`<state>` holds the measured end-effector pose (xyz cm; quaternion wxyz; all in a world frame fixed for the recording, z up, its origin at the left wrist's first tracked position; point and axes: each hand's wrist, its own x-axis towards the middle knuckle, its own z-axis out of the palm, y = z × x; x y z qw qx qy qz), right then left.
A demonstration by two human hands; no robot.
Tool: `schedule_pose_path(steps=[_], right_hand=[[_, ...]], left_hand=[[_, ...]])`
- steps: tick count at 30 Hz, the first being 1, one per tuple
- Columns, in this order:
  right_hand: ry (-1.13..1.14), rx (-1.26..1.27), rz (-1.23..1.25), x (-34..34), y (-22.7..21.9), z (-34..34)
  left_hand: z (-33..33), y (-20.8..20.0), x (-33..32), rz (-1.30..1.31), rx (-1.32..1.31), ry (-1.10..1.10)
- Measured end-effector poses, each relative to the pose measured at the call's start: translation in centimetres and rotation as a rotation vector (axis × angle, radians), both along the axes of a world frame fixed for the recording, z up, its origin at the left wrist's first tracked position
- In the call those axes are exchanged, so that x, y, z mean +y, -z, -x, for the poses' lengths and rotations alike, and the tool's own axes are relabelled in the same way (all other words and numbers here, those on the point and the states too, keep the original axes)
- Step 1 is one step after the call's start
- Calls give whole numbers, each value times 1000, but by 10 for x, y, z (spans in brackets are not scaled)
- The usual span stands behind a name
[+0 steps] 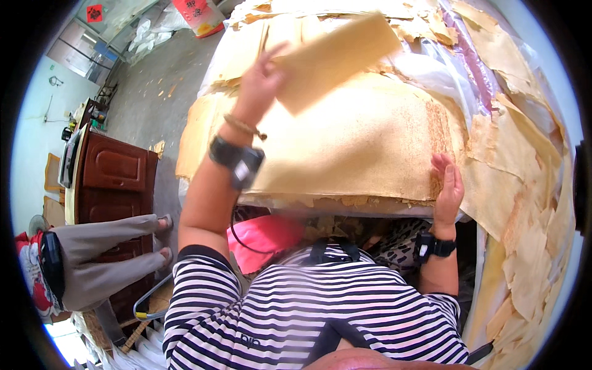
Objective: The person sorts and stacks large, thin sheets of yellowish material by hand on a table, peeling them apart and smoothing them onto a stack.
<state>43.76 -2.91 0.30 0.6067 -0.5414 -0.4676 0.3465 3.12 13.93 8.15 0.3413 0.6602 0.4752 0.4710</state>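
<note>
My left hand (262,80) reaches out over the table and is slightly blurred. It appears closed on the near left edge of a thin, stiff-looking tan rectangular sheet (345,55), which is tilted up and smeared by motion. Below it lies a wide stack of large tan sheets (333,148), with rough brownish, crumbly patches along its right end. Beside the front right corner of that stack rests my right hand (449,188), fingers stretched out and nothing seen in it. The sheets' material is not clear to me.
Torn tan pieces (512,160) and clear plastic film cover the table's right side. A pink cloth (262,240) shows under the front edge. At left stand a dark red wooden cabinet (117,163) and another person in grey trousers (105,265). A red-and-white bag (198,17) is on the floor.
</note>
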Motion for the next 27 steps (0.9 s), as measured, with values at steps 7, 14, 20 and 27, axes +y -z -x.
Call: schedule_pose_path(steps=[7,14,20,27], right_hand=[[142,161,243,-49,5,0],[14,607,397,-84,3,-5],[-14,992,322,-88,19,-4],[-111,979,312,-88,11,-6]], left_hand=[[40,61,150,329,88,-414],[27,35,83,-255,1225,-546],[-126,54,-95,-339,553,328],[-209,58,-144,-568,888,397]])
